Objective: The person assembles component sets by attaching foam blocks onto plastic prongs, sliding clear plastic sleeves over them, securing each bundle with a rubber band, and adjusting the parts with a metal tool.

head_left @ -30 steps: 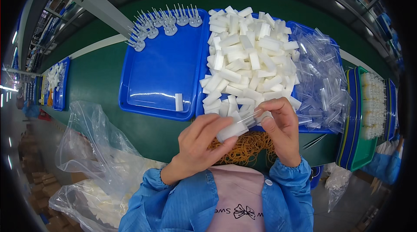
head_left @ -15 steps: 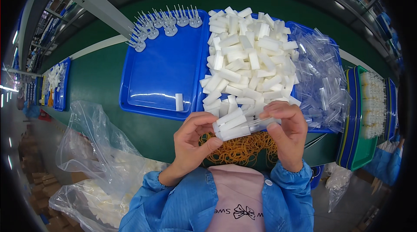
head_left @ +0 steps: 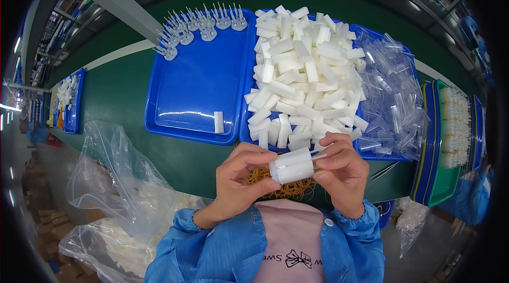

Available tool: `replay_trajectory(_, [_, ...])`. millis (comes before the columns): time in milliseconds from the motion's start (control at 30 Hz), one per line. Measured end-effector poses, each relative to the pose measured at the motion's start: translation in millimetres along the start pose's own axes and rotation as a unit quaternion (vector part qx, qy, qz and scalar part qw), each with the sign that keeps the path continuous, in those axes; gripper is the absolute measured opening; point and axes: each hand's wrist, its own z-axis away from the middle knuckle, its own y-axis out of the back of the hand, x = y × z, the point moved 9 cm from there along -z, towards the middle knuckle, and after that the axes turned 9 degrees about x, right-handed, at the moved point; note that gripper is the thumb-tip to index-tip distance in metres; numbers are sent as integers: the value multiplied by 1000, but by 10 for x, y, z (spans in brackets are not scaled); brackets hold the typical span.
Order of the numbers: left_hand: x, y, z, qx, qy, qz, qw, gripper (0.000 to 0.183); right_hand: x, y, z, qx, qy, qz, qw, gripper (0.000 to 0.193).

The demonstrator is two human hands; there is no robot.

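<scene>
A rounded bundle of white blocks is held level between my two hands, above the rubber bands. My left hand closes its thumb and fingers round the bundle's left end, where a pale disc-like base partly shows. At the right end, my right hand pinches thin pale prongs that stick out of the bundle. Under and behind my hands lies a heap of orange-brown rubber bands, partly hidden. Just beyond is a heap of loose white blocks on a blue tray.
A blue tray at left carries several pronged clear bases and one white block. Clear plastic pieces fill a tray at right. Beyond it, stacked trays hold white assemblies. A clear plastic bag hangs at the lower left.
The blocks now form a tighter, rounder bundle, and the clear piece at its right end no longer shows. My right hand has shifted slightly down and left, its fingers on the prongs.
</scene>
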Motion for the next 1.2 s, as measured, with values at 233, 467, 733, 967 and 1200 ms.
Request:
replay_trajectory(233, [-60,-40,-8,-10,30,4,999,42,29,18,15,3,-11,1,1000,17])
replay_trajectory(467, [-100,81,-147,47,60,149,986,44,-379,506,-282,134,90,207,965,20])
replay_trajectory(733, [-173,223,-131,107,90,151,979,45,-47,933,-424,116,136,602,778,25])
replay_trajectory(967, [-185,207,-122,104,95,157,978,46,147,764,-536,57,118,643,754,32])
replay_trajectory(1200, [-191,172,-136,82,107,146,980,44,-158,905,-388,180,101,356,912,35])
